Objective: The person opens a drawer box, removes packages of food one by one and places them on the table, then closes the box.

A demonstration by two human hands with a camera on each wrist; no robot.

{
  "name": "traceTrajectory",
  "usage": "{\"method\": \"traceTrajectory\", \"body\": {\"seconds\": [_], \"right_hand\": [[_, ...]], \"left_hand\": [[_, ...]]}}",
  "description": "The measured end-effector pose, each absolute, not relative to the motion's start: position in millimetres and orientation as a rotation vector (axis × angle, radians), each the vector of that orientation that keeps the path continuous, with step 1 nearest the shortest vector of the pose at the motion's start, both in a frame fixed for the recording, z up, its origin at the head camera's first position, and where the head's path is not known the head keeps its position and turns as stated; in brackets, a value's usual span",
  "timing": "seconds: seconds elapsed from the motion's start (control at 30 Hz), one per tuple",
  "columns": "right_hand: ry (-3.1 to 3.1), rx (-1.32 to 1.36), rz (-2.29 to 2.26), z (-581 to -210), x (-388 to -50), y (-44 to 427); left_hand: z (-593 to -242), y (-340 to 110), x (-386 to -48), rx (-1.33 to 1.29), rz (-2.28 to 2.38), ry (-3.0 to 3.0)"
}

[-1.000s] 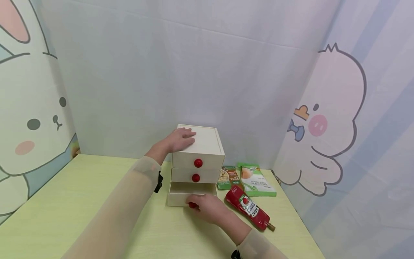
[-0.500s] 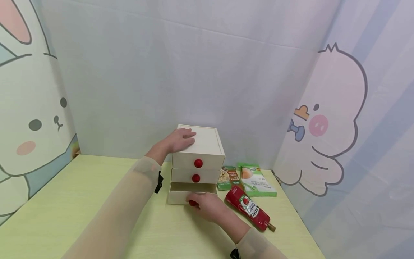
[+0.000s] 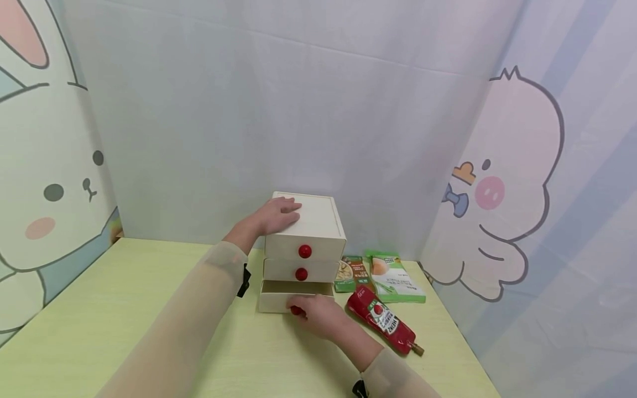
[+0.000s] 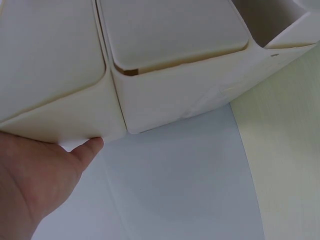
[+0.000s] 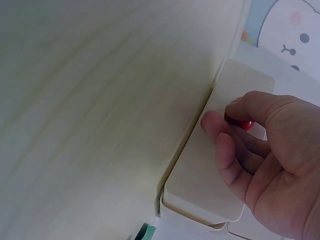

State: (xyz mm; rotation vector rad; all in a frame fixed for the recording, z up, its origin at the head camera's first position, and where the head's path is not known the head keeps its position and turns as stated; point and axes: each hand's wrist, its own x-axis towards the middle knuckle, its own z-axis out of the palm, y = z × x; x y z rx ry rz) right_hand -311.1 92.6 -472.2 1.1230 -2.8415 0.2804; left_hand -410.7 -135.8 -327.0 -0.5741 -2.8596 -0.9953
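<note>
A small white drawer unit (image 3: 318, 213), stacked three drawers high, stands against the back curtain. My left hand (image 3: 278, 215) rests on the left part of its top; in the left wrist view the hand (image 4: 42, 175) lies along the unit's edge. The bottom drawer (image 3: 272, 303) is pulled partly out, and what I see of its inside is shadowed. My right hand (image 3: 318, 316) pinches that drawer's round red knob (image 3: 297, 310) between thumb and fingers. The right wrist view shows the same red knob (image 5: 244, 124) at the fingertips, against the drawer's front (image 5: 200, 180).
Right of the unit lie a red Heinz ketchup pouch (image 3: 382, 319) with its cap toward me, a green-and-white packet (image 3: 398, 279) and a green-brown packet (image 3: 352, 271). Red knobs mark the top drawer (image 3: 283, 247) and middle drawer (image 3: 278, 269). Printed curtains (image 3: 199, 138) border the pale table (image 3: 124, 293).
The bottom drawer has slid slightly inward, with my right hand following on its knob. My left hand has stayed in place on the unit's top.
</note>
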Motion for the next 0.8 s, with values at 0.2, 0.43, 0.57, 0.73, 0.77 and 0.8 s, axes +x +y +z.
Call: {"method": "traceTrajectory", "body": {"seconds": [0.2,0.43,0.57,0.73,0.77,0.8], "right_hand": [[-2.831,1.119,0.273,-472.6,-313.7,91.3],[-2.834,1.111,0.273,-473.8,-317.1,90.1],[-2.819,1.105,0.263,-474.8,-318.9,89.8],[-2.829,1.102,0.276,-473.7,-319.5,89.2],[-2.832,1.101,0.278,-473.7,-319.6,89.0],[-2.831,1.099,0.279,-473.3,-319.7,88.8]], "left_hand": [[-327.8,-136.1,-411.6,-0.576,-0.978,-2.859],[-328.9,-136.1,-413.2,-0.578,-0.983,-2.856],[-328.9,-136.0,-413.4,-0.575,-0.991,-2.860],[-328.9,-135.9,-413.7,-0.570,-0.998,-2.857],[-328.9,-135.9,-413.5,-0.569,-0.998,-2.857],[-329.1,-136.0,-413.4,-0.568,-0.999,-2.858]]}}
